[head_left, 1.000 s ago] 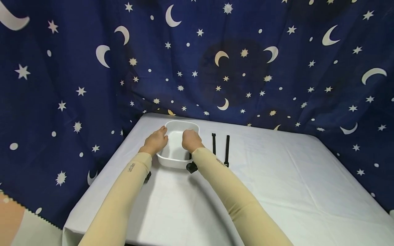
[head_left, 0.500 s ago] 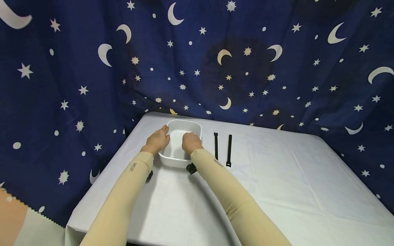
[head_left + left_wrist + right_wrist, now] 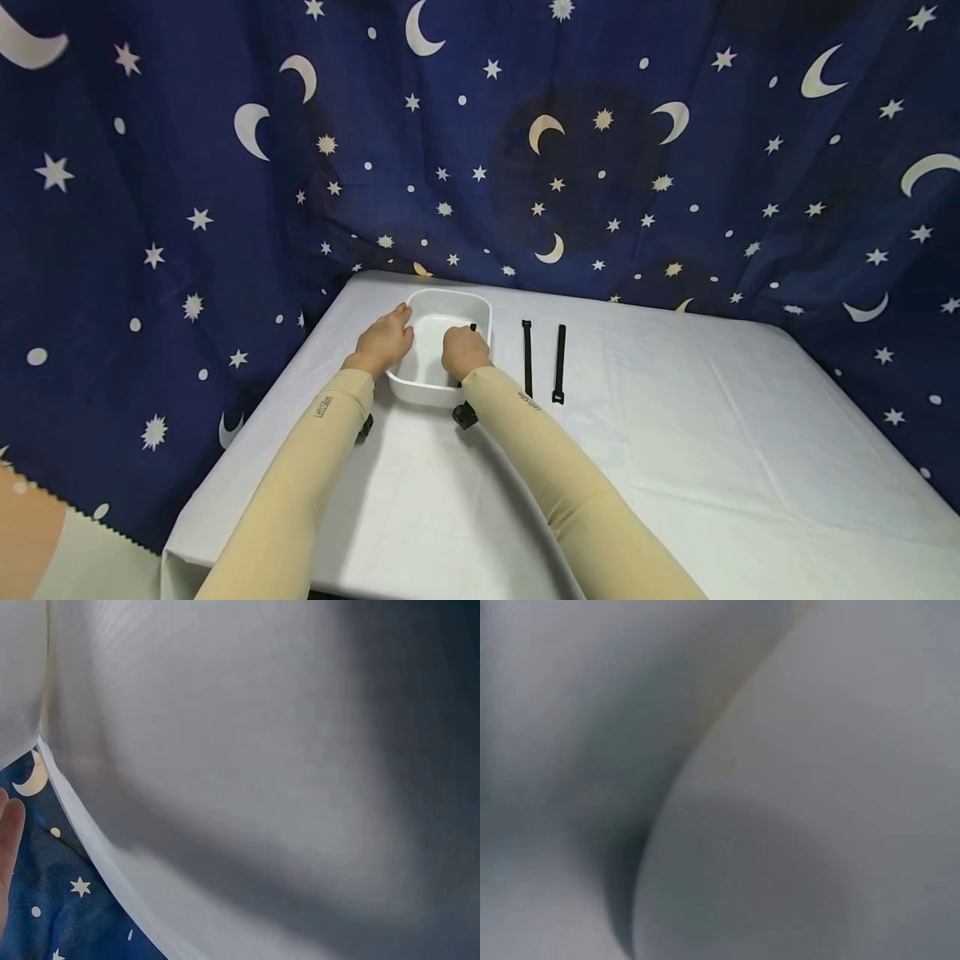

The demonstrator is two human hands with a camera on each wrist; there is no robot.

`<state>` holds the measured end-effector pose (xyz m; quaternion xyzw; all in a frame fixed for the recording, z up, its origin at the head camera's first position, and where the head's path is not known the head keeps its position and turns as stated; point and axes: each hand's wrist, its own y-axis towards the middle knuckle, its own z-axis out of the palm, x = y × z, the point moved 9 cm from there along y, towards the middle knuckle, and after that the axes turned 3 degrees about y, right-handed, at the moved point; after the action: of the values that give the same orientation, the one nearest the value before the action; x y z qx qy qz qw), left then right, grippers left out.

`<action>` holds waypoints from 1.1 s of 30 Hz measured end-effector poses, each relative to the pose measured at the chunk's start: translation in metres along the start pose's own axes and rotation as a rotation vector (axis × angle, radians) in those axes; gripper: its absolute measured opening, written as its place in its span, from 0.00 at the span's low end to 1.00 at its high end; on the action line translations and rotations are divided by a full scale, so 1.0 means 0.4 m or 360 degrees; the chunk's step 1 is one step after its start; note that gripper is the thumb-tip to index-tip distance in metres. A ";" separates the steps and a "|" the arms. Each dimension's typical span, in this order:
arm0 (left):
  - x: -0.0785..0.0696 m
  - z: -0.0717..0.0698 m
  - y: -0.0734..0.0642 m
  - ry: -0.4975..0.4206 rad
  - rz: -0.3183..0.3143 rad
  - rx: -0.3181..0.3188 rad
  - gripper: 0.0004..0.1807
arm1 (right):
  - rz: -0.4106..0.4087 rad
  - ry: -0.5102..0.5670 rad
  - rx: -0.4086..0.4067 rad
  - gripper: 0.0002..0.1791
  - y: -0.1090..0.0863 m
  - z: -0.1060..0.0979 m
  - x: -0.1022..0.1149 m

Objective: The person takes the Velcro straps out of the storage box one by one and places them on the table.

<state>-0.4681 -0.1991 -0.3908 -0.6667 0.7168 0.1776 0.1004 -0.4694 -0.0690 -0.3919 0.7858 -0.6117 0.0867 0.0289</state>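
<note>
A white basin [image 3: 423, 392] stands toward the back left of the table. My left hand [image 3: 384, 340] holds its left rim in the head view, with the thumb on the inner side. In the left wrist view, straight fingers [image 3: 10, 832] show beside the basin wall [image 3: 21, 682]. My right hand [image 3: 463, 350] is curled into a fist over the basin's right side and grips a black strap [image 3: 473, 327]; only small bits of it show. The right wrist view holds just the blurred, curved basin wall [image 3: 795, 772].
Two more black straps, a left one [image 3: 527, 354] and a right one [image 3: 560, 362], lie side by side on the white-covered table [image 3: 697, 467], right of the basin. A dark blue curtain [image 3: 420, 167] with moons and stars hangs behind. Black wrist-camera parts [image 3: 465, 415] hang under the right wrist.
The right hand has shifted slightly, and a black strap end now shows above the fist. The left hand and basin keep their places; the whole view has shifted a little.
</note>
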 end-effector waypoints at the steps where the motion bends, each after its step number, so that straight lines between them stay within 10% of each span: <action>1: 0.000 0.000 0.000 -0.0001 0.0004 0.0001 0.30 | -0.0002 -0.0003 -0.0004 0.11 0.000 0.000 0.000; 33: -0.002 -0.002 0.002 -0.0031 -0.0007 0.0029 0.30 | 0.0016 -0.0045 0.0095 0.11 0.010 0.034 0.003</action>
<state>-0.4690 -0.1988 -0.3896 -0.6656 0.7159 0.1774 0.1138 -0.4717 -0.0734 -0.4054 0.7843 -0.6132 0.0939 -0.0036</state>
